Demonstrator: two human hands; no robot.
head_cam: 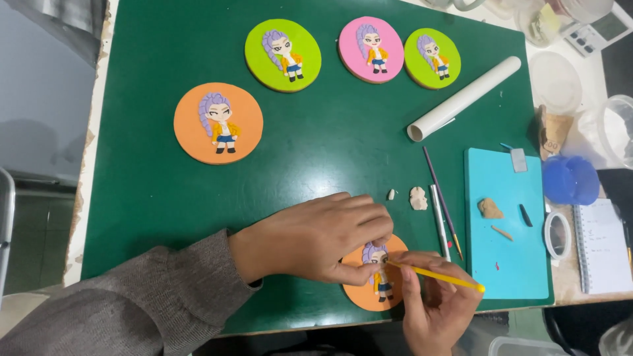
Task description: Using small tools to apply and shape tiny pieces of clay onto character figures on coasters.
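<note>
your left hand point(316, 240) lies curled, pressing down the orange figure disc point(377, 275) at the green mat's point(330, 145) near edge; your right hand point(435, 310) pinches a yellow modelling tool point(435, 274), tip on the figure's face.

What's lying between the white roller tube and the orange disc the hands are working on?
In the head view, between the white roller tube and the orange disc lie two small beige clay lumps on the green mat.
</note>
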